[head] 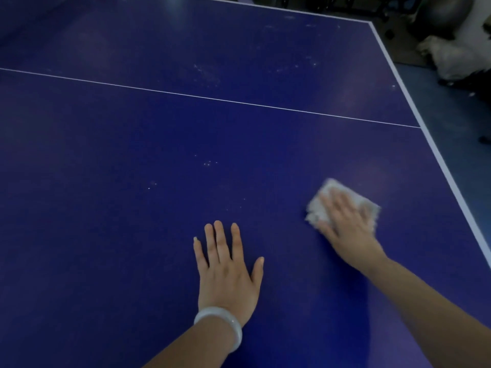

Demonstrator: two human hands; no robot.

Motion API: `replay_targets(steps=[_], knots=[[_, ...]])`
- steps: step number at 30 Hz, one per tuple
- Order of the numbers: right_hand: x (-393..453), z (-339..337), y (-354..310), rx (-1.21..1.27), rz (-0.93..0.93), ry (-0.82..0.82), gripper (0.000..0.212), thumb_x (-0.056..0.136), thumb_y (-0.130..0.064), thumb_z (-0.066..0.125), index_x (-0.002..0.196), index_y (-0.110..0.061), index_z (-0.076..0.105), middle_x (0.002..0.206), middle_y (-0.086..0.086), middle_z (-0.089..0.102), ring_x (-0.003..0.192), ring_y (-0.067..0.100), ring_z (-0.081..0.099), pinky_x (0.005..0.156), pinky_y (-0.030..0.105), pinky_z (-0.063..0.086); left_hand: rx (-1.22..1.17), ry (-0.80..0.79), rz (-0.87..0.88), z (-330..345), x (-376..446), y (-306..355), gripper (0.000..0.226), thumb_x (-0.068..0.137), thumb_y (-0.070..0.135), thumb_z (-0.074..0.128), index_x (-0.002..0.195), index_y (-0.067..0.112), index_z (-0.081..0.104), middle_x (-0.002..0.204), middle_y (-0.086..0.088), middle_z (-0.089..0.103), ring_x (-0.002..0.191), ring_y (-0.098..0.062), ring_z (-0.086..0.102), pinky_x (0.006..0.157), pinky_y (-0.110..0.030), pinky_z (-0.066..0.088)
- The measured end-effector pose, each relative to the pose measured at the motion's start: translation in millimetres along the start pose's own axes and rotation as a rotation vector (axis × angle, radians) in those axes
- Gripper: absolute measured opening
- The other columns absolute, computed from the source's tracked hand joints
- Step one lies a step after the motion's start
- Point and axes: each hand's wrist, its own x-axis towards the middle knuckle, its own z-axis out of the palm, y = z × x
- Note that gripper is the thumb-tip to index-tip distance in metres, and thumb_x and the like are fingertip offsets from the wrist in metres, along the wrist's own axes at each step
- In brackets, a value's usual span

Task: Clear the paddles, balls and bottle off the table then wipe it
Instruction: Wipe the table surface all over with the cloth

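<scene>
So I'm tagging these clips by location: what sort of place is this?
Probably a games or exercise room. The blue table has a white centre line and white edge line like a table-tennis table, and a large dark exercise ball sits beyond it.

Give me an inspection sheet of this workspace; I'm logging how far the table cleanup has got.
Surface: blue table with white lines; pale specks left near the middle and far half.
Job's things: white cloth flat on the table; no paddles, balls or bottle in view.
Clutter: nothing seen on the table.
Grippers: left hand flat on the table, white bangle at the wrist; right hand presses the cloth, blurred.
Cables: nothing seen.
Surroundings: dark ball and pale bundles beyond the far right corner, unclear.
</scene>
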Motion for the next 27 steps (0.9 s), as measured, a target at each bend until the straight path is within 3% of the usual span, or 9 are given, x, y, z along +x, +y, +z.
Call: replay_targets(steps=[2,3,6,9,14,16,18,22,27], knots=[[-15.7,-2.1,7.9,0.04,0.337,0.055,0.072,0.09,-0.063,0.006,0.154,-0.033,-0.004,0.165,-0.002,-0.005,0.15,0.017,-0.013,0.119,0.056,-0.006,-0.007,0.004,0.004,-0.1,-0.2,-0.1,0.079,0.095,0.062,0.011,0.154,0.01,0.018,0.159,-0.023,0.015,0.149,-0.039,0.007,0.118,-0.06,0.011],[-24.3,2.1,-1.3,0.018,0.404,0.068,0.074,0.088,-0.065,0.001,0.153,-0.032,-0.008,0.165,0.001,-0.005,0.15,0.019,-0.012,0.119,0.057,-0.005,-0.01,0.005,0.007,0.5,0.3,-0.1,0.079,0.095,0.062,0.011,0.154,0.01,0.017,0.159,-0.023,0.014,0.149,-0.039,0.006,0.118,-0.061,0.011],[-45.3,25.0,-60.0,-0.091,0.226,0.069,0.067,0.092,-0.065,-0.009,0.149,-0.031,-0.015,0.164,0.003,-0.006,0.15,0.025,-0.012,0.119,0.058,-0.006,-0.026,0.007,0.004,0.8,0.1,-0.8,0.079,0.095,0.063,0.011,0.154,0.011,0.016,0.159,-0.023,0.011,0.149,-0.039,0.004,0.118,-0.061,0.009],[-33.6,36.4,-106.3,-0.126,0.01,0.089,0.07,0.095,-0.06,0.005,0.156,-0.027,-0.001,0.164,0.002,-0.002,0.151,0.023,-0.009,0.119,0.055,-0.006,-0.046,0.006,0.013,-3.7,-1.0,-2.6,0.078,0.095,0.062,0.011,0.155,0.012,0.014,0.16,-0.022,0.008,0.15,-0.036,0.002,0.12,-0.058,0.007],[4.3,33.2,-116.3,-0.161,-0.069,0.122,0.067,0.099,-0.06,0.008,0.157,-0.028,0.002,0.165,-0.001,-0.001,0.151,0.019,-0.01,0.12,0.055,-0.003,-0.284,0.091,0.069,-10.4,1.7,-25.1,0.066,0.097,0.053,0.019,0.155,0.022,0.021,0.164,-0.008,0.005,0.15,-0.02,-0.005,0.121,-0.041,-0.006],[6.0,34.5,-115.2,-0.165,-0.082,0.133,0.069,0.096,-0.061,0.004,0.157,-0.027,0.005,0.165,0.0,0.003,0.151,0.02,-0.007,0.121,0.055,-0.002,-0.34,0.208,0.017,-16.6,9.5,-53.9,0.06,0.098,0.044,0.037,0.151,0.016,0.033,0.16,-0.012,0.018,0.15,-0.025,0.009,0.121,-0.041,0.004],[5.3,36.1,-116.3,-0.172,-0.081,0.14,0.07,0.096,-0.06,0.006,0.157,-0.027,0.008,0.164,0.001,0.007,0.152,0.021,-0.003,0.121,0.056,0.001,-0.295,0.294,-0.15,-22.6,21.0,-90.9,0.059,0.098,0.036,0.045,0.149,0.007,0.035,0.158,-0.019,0.024,0.148,-0.033,0.016,0.121,-0.046,0.013],[5.2,34.7,-118.2,-0.183,-0.059,0.152,0.069,0.097,-0.057,0.011,0.156,-0.023,0.015,0.163,0.005,0.014,0.151,0.025,0.006,0.12,0.058,0.008,-0.223,0.155,-0.472,-25.9,40.5,-143.8,0.071,0.1,0.048,0.024,0.156,0.007,0.008,0.162,-0.02,0.003,0.15,-0.032,-0.003,0.123,-0.045,0.002],[9.7,40.4,-144.0,-0.139,0.059,0.153,0.072,0.095,-0.057,0.007,0.157,-0.021,0.015,0.163,0.008,0.012,0.151,0.029,0.006,0.118,0.061,0.007,-0.11,0.156,-0.513,-18.7,44.5,-143.0,0.077,0.094,0.051,0.001,0.155,0.005,0.003,0.162,-0.02,0.002,0.15,-0.033,-0.003,0.123,-0.046,0.002]])
